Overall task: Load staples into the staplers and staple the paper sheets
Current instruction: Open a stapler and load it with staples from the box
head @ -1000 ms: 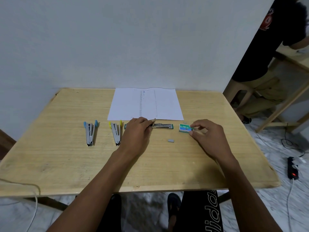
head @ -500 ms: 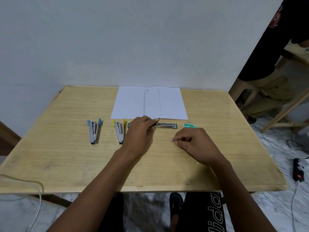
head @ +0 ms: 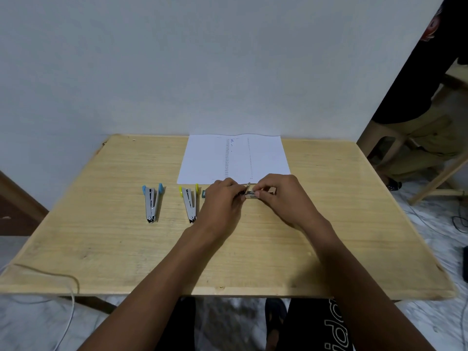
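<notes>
- Near the middle of the desk point(head: 101, 236), just in front of the paper point(head: 234, 158), the green stapler point(head: 251, 195) lies between my two grips. A thin metal arm stands up from it, and its channel looks open.
- The left grip point(head: 222, 198) is curled round the stapler's rear half and holds it down. Only a teal tip pokes out on that side.
- The right grip point(head: 283, 196) is pinched shut at the front of the channel. Whether a strip of staples sits under those fingertips is too small for me to tell.
- I judge the step in hand to be loading this stapler.
- To do it well, I would hold the body firm with the left grip so it cannot skid.
- I would then lay the strip flat with its legs down, slide it fully back, and only then let the arm close. A tilted strip would likely jam.
- A small tan piece shows just beside the right fingers, and I cannot name it.
- Staplers: three. The blue stapler point(head: 152, 203) and the yellow stapler point(head: 189, 202) lie apart to the left with their arms spread, and the green one is in hand.
- Paper: one pile. I cannot count the sheets.
- Grips: two, both busy.
</notes>
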